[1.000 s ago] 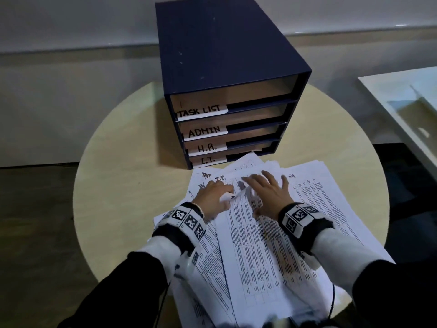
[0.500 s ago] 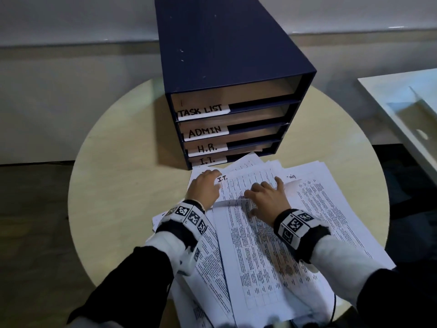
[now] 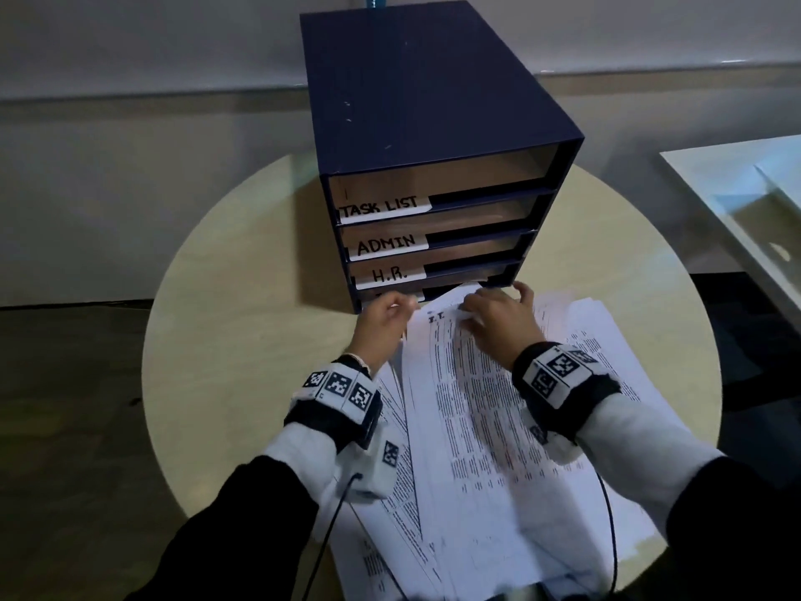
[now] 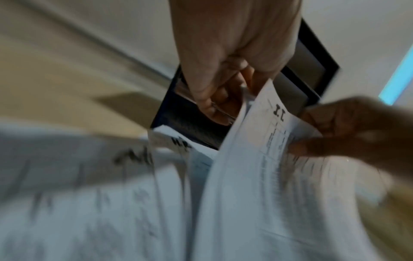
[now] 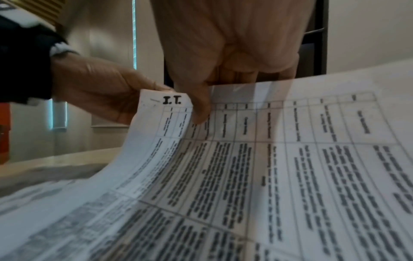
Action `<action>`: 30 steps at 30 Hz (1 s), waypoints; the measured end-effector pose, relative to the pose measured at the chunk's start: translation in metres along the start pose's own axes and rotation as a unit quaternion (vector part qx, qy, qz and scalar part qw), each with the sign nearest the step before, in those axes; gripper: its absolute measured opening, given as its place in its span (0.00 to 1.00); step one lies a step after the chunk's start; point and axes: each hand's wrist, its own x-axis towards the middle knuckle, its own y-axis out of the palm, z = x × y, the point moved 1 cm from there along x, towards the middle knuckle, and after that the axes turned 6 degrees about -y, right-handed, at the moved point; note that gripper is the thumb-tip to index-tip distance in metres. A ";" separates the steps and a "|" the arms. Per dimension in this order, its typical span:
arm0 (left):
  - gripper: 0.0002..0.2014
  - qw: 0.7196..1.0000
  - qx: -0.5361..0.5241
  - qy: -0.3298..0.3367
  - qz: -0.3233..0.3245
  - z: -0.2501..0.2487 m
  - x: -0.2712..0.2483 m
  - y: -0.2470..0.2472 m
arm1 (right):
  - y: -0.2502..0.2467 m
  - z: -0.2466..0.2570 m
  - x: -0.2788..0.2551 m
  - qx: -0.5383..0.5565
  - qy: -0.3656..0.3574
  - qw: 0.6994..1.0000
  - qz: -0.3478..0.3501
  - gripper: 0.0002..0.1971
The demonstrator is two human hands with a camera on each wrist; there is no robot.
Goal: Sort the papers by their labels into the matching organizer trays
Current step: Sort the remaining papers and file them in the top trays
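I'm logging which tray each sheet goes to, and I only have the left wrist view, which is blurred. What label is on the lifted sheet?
Observer: The lifted sheet reads I.T. at its top corner, sharp in the right wrist view.
Operator: Which tray is it nearest?
Observer: Its top edge is at the organizer's bottom slot, under H.R.
Operator: Who holds it?
Observer: Left hand and right hand both pinch its top edge.

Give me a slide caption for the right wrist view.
Both hands pinch the I.T. sheet by its top edge.
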 end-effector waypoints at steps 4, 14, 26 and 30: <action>0.09 0.996 -0.075 -0.030 0.026 0.004 -0.009 0.009 | -0.015 -0.002 0.007 0.068 0.072 0.989 -0.108 0.06; 0.13 0.993 -0.064 0.079 -0.068 -0.053 -0.022 -0.004 | -0.053 -0.044 -0.023 0.487 0.286 0.778 -0.275 0.39; 0.16 0.968 -0.137 0.208 -0.040 -0.089 -0.064 -0.007 | -0.093 -0.027 -0.051 0.568 0.106 0.717 -0.390 0.08; 0.14 0.986 -0.084 0.137 -0.044 -0.058 -0.053 0.001 | -0.064 -0.030 -0.055 0.562 0.162 0.731 -0.351 0.08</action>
